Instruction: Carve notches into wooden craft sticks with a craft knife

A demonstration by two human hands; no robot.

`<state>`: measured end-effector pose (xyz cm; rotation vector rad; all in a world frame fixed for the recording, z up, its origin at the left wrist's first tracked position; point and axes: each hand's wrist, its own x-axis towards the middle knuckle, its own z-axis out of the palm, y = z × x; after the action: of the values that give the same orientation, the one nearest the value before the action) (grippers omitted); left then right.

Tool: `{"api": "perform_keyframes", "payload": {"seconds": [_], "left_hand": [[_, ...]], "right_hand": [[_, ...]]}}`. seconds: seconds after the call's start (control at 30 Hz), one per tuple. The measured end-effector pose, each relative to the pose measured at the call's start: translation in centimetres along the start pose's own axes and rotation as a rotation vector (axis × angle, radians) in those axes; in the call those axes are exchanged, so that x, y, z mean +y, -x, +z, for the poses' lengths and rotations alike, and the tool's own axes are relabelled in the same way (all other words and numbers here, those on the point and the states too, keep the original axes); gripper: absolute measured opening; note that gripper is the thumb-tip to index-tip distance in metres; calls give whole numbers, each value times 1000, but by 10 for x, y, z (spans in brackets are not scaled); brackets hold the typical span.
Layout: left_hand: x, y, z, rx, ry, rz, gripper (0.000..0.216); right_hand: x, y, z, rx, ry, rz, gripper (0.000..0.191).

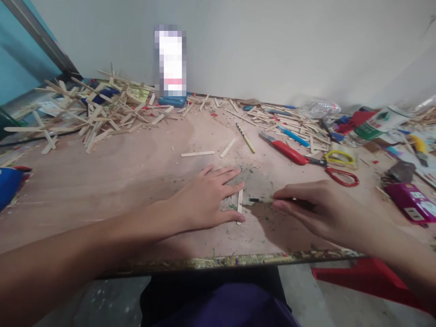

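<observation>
**Two hands meeting at one small stick**

Both hands are working near the front edge of the table [102,181]. The left hand [207,197] is lying palm-down with its fingers stretched out and slightly fanned, gripping nothing. Its fingertips and thumb are resting at the wooden stick [240,204], which is lying flat and pointing away from the person. The stick's left edge is disappearing under the hand, so how much of it is being pressed is unclear.

The right hand [313,211] is pinching a thin tool [256,200] between its bunched fingers. Only the tool's dark tip and a pale stretch are showing, and the rest is hiding inside the hand, so what kind of tool it is cannot be told. The tip is pointing left and reaching almost to the stick; whether it is touching is too fine to judge.

Farther back, a pencil [245,138], a red utility knife [286,152] and red-handled scissors [340,175] are lying well apart from the hands. A loose pile of sticks [98,109] is sprawling across the far left corner. An upright container [170,61] by the wall is showing only as a blur. A blue object [8,184] is being cut off at the left edge, and the clutter at the far right is running out of view.
</observation>
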<state>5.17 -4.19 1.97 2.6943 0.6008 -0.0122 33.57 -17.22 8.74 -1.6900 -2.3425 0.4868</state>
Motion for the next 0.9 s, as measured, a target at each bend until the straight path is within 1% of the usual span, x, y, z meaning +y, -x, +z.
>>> {"api": "perform_keyframes", "payload": {"seconds": [0.07, 0.2, 0.37, 0.43, 0.57, 0.7, 0.9], "left_hand": [[-1, 0, 1, 11, -7, 8, 91], [0, 1, 1, 18, -10, 16, 91], [2, 0, -2, 11, 7, 13, 89], [3, 0, -3, 6, 12, 8, 88], [3, 0, -2, 19, 16, 16, 88], [0, 1, 0, 37, 24, 30, 88], [-2, 1, 3, 74, 17, 44, 86]], "right_hand": [[-2, -4, 4, -7, 14, -14, 41], [-1, -10, 8, -4, 35, -51, 35], [-2, -22, 3, -27, 15, -131, 41], [-4, -27, 0, -30, 5, -151, 40], [-7, -31, -4, -36, 5, -146, 35], [-8, -33, -6, -52, 17, -147, 36], [-1, -32, -5, -85, 42, -146, 36]]}}
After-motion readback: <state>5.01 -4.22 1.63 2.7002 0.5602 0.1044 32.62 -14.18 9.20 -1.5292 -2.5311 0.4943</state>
